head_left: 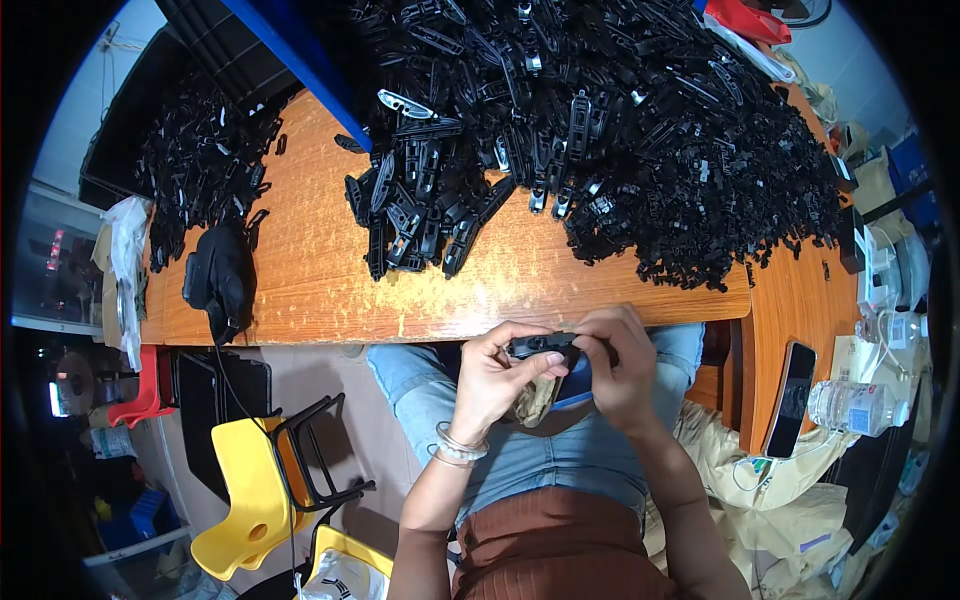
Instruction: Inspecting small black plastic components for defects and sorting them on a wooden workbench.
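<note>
Just off the near edge of the table, above my lap, a dark, elongated black plastic part [540, 345] is gripped between my two hands. My left hand [492, 378] wraps its fingers and thumb around the part's left side. At its right end, my right hand [622, 368] pinches with thumb and fingertips; any small piece between those fingertips is hidden. A heap of long black plastic parts [430, 190], some with shiny metal bits, covers the far middle of the wooden table [330, 270]. Much smaller black clips [700, 200] are piled to the right.
A blue panel [300, 75] slants across the far left, beside another heap of black pieces [205, 150]. A black pouch [222, 280] lies at the left edge. Rightward are a phone [792, 400] and plastic bottle [850, 406]. A yellow chair [240, 490] stands lower left.
</note>
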Tool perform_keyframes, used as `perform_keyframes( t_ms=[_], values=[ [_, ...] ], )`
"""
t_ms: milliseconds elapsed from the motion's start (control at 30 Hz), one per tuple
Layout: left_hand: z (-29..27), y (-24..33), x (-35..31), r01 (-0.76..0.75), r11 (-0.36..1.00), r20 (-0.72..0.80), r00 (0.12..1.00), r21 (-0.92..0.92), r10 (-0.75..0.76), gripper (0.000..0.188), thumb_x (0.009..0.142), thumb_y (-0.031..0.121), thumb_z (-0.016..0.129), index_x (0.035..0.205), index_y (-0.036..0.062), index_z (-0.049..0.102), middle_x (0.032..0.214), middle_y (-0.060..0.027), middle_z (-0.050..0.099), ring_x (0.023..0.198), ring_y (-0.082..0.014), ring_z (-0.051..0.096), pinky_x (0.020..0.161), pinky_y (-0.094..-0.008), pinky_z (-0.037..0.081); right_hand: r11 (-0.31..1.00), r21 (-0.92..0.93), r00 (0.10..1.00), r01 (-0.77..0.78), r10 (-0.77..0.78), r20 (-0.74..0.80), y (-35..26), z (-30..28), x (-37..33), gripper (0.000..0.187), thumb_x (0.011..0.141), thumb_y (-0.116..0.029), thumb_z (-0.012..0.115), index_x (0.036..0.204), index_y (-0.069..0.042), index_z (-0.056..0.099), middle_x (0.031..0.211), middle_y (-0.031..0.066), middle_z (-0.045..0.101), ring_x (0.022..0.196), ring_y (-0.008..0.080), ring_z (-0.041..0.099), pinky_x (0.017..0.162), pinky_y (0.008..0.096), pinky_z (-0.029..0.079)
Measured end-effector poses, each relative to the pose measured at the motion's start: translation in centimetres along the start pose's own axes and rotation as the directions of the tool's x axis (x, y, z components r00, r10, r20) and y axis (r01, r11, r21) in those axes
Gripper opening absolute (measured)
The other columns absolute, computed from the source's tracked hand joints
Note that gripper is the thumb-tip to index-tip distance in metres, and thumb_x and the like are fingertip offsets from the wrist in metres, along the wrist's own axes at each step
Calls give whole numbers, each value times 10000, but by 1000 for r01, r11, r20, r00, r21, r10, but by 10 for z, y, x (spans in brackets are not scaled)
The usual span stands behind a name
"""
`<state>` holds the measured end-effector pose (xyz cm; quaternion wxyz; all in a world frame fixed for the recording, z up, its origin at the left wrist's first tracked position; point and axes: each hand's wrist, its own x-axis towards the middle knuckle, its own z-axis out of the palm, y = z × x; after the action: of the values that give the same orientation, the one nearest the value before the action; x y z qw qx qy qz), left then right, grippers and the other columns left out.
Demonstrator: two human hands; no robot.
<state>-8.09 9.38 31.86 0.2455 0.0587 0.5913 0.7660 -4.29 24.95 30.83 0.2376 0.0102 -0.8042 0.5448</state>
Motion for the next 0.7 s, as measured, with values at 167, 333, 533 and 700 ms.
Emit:
perform_keyframes(
  t_ms=[167, 333, 533, 700],
  values=[
    [-1, 2, 1, 11, 1000, 8, 1000, 28, -11, 227, 803, -70, 651, 1020, -81, 582, 837, -163, 672, 746, -200, 685, 656, -266, 566, 971, 227, 995, -81, 91, -32, 0, 3, -3, 88, 740, 38, 623, 814, 3, 589, 828, 101, 605, 767, 254, 572, 700, 335, 439],
    [0, 3, 1, 21, 999, 17, 1000, 37, -21, 219, 815, -55, 646, 1024, -82, 585, 829, -162, 670, 744, -201, 686, 658, -259, 565, 997, 47, 998, 58, -56, -27, 0, 4, 1, 90, 737, 39, 622, 814, 1, 593, 827, 102, 600, 764, 250, 572, 698, 332, 443],
    [-1, 8, 2, -55, 970, -25, 998, 238, 62, 193, 828, -59, 624, 1020, -61, 597, 792, -78, 658, 708, -140, 662, 661, -236, 558, 994, 99, 993, -51, 40, 112, 3, -2, -2, 157, 777, 9, 632, 932, 5, 609, 827, 78, 605, 728, 180, 565, 670, 288, 441],
    [-17, 0, -9, -115, 939, 66, 993, 325, 99, 223, 827, -52, 607, 1049, -40, 614, 870, -104, 667, 740, -128, 668, 647, -222, 542, 797, 415, 881, -439, 291, 372, 14, -1, -15, 252, 829, -30, 634, 1075, 17, 600, 838, 41, 625, 727, 90, 569, 636, 238, 454]
  ],
)
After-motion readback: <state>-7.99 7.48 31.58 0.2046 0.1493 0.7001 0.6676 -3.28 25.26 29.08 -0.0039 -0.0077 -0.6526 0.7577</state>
